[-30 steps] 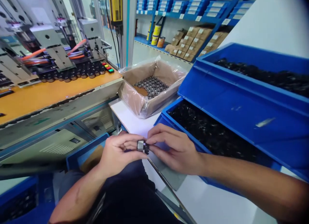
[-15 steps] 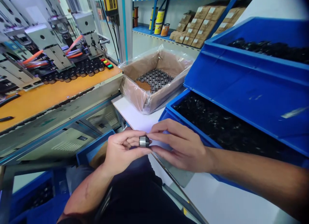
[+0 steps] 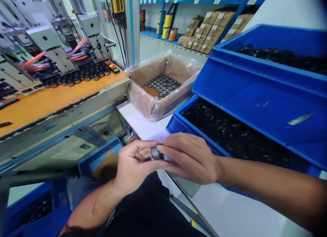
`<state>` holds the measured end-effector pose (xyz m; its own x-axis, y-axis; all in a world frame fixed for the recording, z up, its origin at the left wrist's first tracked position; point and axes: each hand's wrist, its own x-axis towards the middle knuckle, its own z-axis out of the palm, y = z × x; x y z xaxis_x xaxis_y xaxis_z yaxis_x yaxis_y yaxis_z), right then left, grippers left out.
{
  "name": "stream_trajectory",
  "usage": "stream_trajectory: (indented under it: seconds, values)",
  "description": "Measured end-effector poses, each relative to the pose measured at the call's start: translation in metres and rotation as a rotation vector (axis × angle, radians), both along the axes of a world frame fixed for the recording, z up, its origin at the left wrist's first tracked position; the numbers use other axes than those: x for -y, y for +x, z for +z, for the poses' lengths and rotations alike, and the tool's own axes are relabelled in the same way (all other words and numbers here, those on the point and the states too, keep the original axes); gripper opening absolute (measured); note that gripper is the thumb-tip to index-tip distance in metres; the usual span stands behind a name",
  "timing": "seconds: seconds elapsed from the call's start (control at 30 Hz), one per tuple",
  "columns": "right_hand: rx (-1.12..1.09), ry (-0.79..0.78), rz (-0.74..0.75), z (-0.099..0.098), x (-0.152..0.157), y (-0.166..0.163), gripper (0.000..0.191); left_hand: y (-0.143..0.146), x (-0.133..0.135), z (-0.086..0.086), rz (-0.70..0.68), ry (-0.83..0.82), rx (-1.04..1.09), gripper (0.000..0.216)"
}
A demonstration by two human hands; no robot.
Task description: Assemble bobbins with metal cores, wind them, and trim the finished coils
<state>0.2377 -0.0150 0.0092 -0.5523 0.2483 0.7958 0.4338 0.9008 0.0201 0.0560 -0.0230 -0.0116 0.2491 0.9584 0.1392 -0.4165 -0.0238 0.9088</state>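
Observation:
A small cylindrical part (image 3: 155, 153), with a metal band and a black toothed end, is held out over my lap. My left hand (image 3: 133, 167) pinches it between thumb and fingers from the left. From the right, my right hand (image 3: 192, 158) closes its fingertips around the black end, hiding part of it. Just beyond my right hand is a blue bin (image 3: 176, 122) of small black parts (image 3: 219, 128).
A plastic-lined cardboard box (image 3: 163, 109) with rows of parts stands on the white table (image 3: 138, 119). Another blue bin (image 3: 235, 80) is stacked at the right. On the left, an orange-topped machine bench (image 3: 84, 93) holds a row of similar cylinders (image 3: 87, 75).
Both hands have shifted slightly right with the part. My right fingers have moved left and closed around its black end. The view has tilted a little.

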Motion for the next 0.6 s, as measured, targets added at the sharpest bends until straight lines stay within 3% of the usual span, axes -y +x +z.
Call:
stream_trajectory:
  seconds: [0.1,0.27,0.37,0.47,0.53,0.6]
  values:
    - [-0.013,-0.049,0.009,0.000,0.002,0.000,0.026,0.000,0.000,-0.001,0.069,0.139,-0.091,0.041]
    - [-0.088,-0.232,0.005,0.002,0.009,-0.003,0.027,-0.016,-0.010,0.006,0.244,0.748,-0.491,0.041]
    - [-0.083,-0.303,0.031,0.004,0.011,-0.004,0.026,-0.020,-0.011,0.009,0.298,0.883,-0.570,0.037]
    - [-0.083,-0.344,0.042,0.006,0.012,-0.004,0.027,-0.017,-0.006,0.005,0.330,0.817,-0.504,0.037]
    - [-0.096,-0.343,0.024,0.006,0.011,-0.003,0.027,-0.012,-0.002,0.000,0.256,0.619,-0.388,0.033]
    - [-0.101,-0.316,-0.003,0.005,0.009,-0.002,0.025,-0.007,0.000,-0.006,0.076,0.351,-0.209,0.031]
